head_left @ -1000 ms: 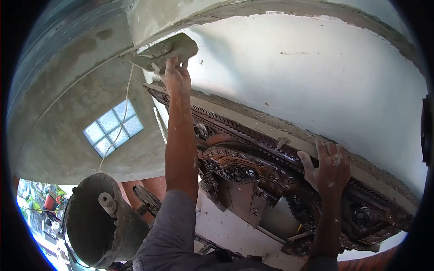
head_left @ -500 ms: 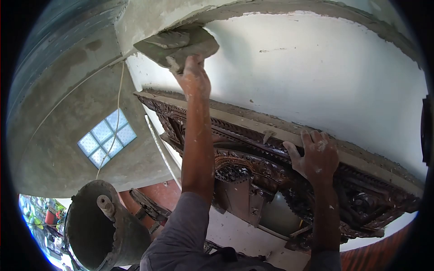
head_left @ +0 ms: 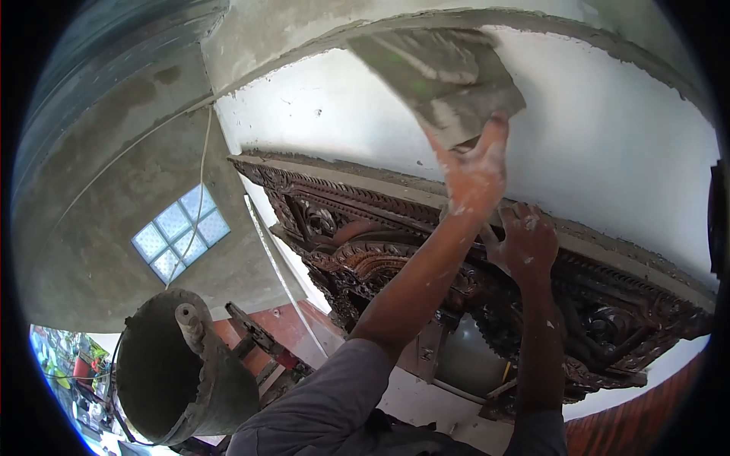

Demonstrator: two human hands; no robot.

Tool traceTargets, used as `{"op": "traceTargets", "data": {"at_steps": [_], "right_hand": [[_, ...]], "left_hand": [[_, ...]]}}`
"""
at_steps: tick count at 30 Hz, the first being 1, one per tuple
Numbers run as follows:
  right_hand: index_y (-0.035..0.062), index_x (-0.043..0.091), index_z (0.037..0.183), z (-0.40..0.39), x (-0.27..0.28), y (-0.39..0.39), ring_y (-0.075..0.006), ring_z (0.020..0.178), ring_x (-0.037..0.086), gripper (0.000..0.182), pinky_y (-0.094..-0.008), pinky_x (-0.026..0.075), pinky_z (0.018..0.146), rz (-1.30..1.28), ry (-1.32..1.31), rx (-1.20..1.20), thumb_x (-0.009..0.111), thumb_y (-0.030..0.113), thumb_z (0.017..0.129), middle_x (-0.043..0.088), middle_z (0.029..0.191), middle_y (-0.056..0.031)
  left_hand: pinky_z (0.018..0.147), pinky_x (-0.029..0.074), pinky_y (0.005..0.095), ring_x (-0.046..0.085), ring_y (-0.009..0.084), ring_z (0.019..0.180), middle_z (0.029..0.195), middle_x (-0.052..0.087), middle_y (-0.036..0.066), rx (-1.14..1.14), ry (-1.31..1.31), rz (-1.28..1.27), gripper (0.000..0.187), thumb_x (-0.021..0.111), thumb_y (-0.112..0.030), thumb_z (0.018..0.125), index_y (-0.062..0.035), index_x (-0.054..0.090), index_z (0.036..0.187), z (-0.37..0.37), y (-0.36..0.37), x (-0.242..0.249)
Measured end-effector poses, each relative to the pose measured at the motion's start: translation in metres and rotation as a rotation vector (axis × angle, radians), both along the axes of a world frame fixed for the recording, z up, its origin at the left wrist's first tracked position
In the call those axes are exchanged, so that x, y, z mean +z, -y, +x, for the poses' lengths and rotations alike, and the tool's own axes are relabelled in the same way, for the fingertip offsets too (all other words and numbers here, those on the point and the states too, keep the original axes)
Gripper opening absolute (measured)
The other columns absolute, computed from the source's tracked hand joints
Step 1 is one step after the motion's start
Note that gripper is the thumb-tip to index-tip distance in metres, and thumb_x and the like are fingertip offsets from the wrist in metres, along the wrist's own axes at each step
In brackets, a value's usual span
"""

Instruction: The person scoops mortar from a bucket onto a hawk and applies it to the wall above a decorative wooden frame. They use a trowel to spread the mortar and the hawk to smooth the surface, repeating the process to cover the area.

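My left hand (head_left: pixel 475 171) is closed on the lower edge of a flat grey plastering tool (head_left: pixel 456 99), which carries wet mortar and is blurred at its left side. The tool lies against or close to the white wall (head_left: pixel 593 129), just under the rough grey plaster band (head_left: pixel 285 67); contact cannot be made out. Lower right, my right hand (head_left: pixel 528 247) rests on the ledge above the dark carved wood panel (head_left: pixel 372 216), thumb apart from the fingers and nothing seen in it.
A mortar-coated bucket (head_left: pixel 228 387) stands at the lower left. A cable (head_left: pixel 199 175) hangs past a glass-block window (head_left: pixel 181 232). A thin white strip (head_left: pixel 281 266) leans beside the panel. Below it is a reddish surface (head_left: pixel 312 323).
My left hand has carried the plastering tool to the right along the upper wall. My right hand has shifted slightly left on the ledge, and the view has moved a little.
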State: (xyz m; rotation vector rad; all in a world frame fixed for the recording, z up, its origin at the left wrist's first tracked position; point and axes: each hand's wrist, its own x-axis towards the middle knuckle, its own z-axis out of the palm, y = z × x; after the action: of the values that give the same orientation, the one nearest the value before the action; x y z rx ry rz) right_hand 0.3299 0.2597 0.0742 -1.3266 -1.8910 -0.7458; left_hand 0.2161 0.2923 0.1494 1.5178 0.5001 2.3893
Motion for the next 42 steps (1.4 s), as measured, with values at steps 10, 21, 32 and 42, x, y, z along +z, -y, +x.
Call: {"op": "traceTargets", "data": {"at_steps": [10, 21, 32, 42], "right_hand": [[0.0076, 0.072, 0.099, -0.003, -0.004, -0.004, -0.0337, 0.098, 0.066, 0.055, -0.0430, 0.055, 0.080, -0.002, -0.022, -0.050, 0.061, 0.059, 0.083, 0.068, 0.099, -0.0134], [0.0076, 0.072, 0.095, -0.006, -0.003, -0.001, -0.0327, 0.093, 0.068, 0.054, -0.0430, 0.056, 0.072, 0.073, -0.002, -0.082, 0.062, 0.059, 0.082, 0.069, 0.095, -0.0127], [0.0075, 0.072, 0.097, -0.008, 0.002, 0.006, -0.0350, 0.099, 0.067, 0.055, -0.0448, 0.056, 0.078, 0.026, 0.010, -0.123, 0.062, 0.060, 0.082, 0.070, 0.101, -0.0147], [0.0075, 0.072, 0.096, -0.005, -0.010, -0.006, -0.0357, 0.100, 0.067, 0.053, -0.0452, 0.055, 0.080, 0.098, -0.035, -0.085, 0.066, 0.057, 0.080, 0.070, 0.099, -0.0141]], "left_hand": [[0.105, 0.046, 0.0510, 0.053, 0.0360, 0.121, 0.125, 0.053, 0.017, -0.636, 0.218, 0.129, 0.034, 0.053, -0.036, 0.097, -0.0074, 0.050, 0.116, -0.185, -0.026, 0.057], [0.102, 0.049, 0.0530, 0.048, 0.0370, 0.126, 0.133, 0.046, 0.019, -0.854, 0.426, 0.071, 0.047, 0.060, -0.024, 0.094, 0.0000, 0.040, 0.129, -0.240, -0.050, 0.107], [0.110, 0.039, 0.0519, 0.045, 0.0369, 0.129, 0.136, 0.046, 0.020, -0.873, 0.432, 0.270, 0.058, 0.062, -0.029, 0.093, 0.0001, 0.034, 0.135, -0.277, 0.000, 0.073], [0.100, 0.049, 0.0516, 0.053, 0.0317, 0.120, 0.135, 0.044, 0.016, -0.216, 0.275, 0.197, 0.067, 0.058, 0.001, 0.086, -0.0095, 0.027, 0.144, -0.280, -0.003, 0.015]]}}
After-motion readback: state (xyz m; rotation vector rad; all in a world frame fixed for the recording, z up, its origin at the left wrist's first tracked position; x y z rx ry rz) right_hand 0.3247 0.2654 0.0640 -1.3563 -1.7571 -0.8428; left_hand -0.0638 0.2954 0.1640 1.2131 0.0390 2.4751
